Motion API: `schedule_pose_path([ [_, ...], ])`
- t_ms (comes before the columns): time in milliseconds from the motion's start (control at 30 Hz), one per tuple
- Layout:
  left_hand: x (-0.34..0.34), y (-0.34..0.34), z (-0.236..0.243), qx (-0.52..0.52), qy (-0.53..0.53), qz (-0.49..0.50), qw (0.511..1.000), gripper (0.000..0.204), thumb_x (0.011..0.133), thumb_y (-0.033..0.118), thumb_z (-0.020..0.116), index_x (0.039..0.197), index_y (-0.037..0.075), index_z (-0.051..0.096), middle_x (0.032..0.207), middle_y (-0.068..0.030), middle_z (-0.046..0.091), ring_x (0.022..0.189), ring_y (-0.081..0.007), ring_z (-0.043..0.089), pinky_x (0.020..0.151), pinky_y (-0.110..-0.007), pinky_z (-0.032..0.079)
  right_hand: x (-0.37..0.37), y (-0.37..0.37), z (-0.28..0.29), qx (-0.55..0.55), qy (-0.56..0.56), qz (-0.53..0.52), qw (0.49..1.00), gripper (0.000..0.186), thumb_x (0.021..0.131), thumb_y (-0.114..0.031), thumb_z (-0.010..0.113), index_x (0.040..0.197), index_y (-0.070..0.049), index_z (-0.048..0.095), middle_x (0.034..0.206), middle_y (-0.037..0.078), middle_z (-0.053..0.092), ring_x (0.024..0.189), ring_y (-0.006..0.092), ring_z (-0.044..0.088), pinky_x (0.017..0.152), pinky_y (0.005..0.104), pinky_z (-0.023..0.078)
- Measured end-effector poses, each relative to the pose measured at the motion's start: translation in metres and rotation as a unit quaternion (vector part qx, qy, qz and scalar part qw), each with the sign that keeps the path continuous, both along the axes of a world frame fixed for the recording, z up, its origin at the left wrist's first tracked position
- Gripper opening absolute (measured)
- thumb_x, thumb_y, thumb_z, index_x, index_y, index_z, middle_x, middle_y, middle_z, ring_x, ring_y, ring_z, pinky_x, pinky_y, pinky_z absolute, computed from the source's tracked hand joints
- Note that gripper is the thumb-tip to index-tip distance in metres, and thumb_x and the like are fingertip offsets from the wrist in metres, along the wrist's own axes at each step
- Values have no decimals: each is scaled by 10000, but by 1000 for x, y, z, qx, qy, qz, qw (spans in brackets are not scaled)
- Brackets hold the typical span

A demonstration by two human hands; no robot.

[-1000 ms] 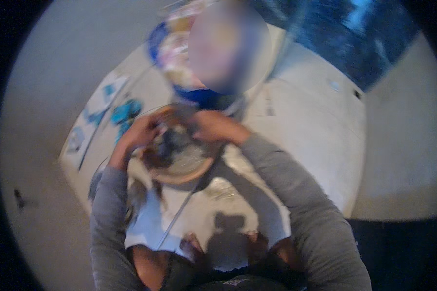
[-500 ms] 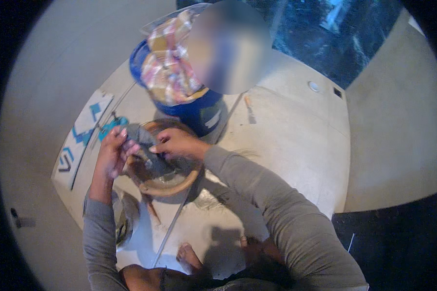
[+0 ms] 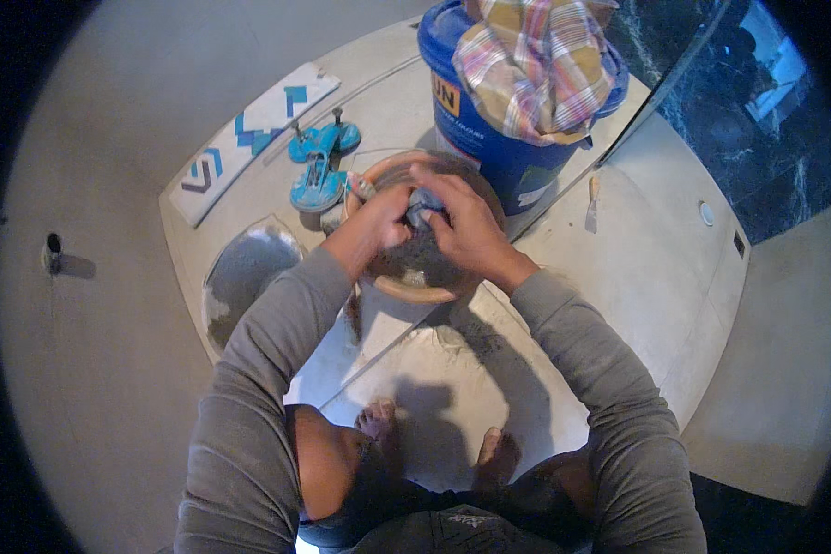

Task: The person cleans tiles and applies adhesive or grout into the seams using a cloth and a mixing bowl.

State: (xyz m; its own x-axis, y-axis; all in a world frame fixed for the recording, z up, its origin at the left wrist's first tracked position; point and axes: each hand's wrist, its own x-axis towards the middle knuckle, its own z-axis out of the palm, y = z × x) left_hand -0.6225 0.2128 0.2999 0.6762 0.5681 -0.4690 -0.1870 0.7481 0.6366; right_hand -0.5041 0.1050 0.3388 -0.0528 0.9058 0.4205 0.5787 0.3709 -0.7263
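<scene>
Just right of a teal suction-cup lifter (image 3: 316, 175), your left hand (image 3: 381, 222) clenches a wadded grey cloth (image 3: 422, 205) together with your right hand (image 3: 474, 229), above an orange-rimmed basin (image 3: 406, 292). Beyond its far right edge stands a blue bucket (image 3: 517, 168) topped with plaid fabric (image 3: 549, 74).

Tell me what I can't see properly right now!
All in the head view:
- Most of the grey lump: the left hand and right hand cover it.
- The top of the plaid cloth: cut off by the upper edge.
- Inside the blue bucket: the plaid cloth covers it.
- Part of the bowl: hidden behind the left sleeve.
</scene>
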Motion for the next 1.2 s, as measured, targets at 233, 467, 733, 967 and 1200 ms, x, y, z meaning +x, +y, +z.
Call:
schedule_pose_path([
  [233,4,-17,24,25,129,36,991,274,974,364,377,1056,155,534,832,-12,595,680,-136,573,519,-296,485,13,9,-6,69,-164,-47,983,306,903,-303,530,1069,-46,541,992,178,536,869,399,568,717,462,488],
  [467,15,-18,13,206,275,102,934,303,978,304,374,1053,107,592,865,-51,623,788,-175,601,643,-339,485,3,28,-16,-28,-49,-140,989,427,963,-353,384,874,11,588,808,277,604,762,452,585,635,499,443],
  [733,9,-10,-7,604,301,148,723,464,953,334,367,940,-49,629,925,-323,597,881,-502,560,770,-537,430,-2,35,-9,-284,148,-153,935,467,954,-376,361,1005,2,631,919,294,614,908,473,575,828,522,431],
  [967,4,-13,15,226,191,58,953,314,954,300,384,981,67,593,824,-84,607,665,-228,598,532,-384,454,-1,15,-9,217,-76,-96,968,320,915,-321,520,1131,-89,566,930,145,617,802,369,613,660,417,492],
  [1200,0,-26,46,79,113,34,990,226,931,239,345,940,171,560,749,3,526,542,-104,469,404,-294,317,-1,18,-2,76,-103,-55,990,300,917,-346,476,1051,-94,568,990,208,598,816,426,597,706,505,486],
])
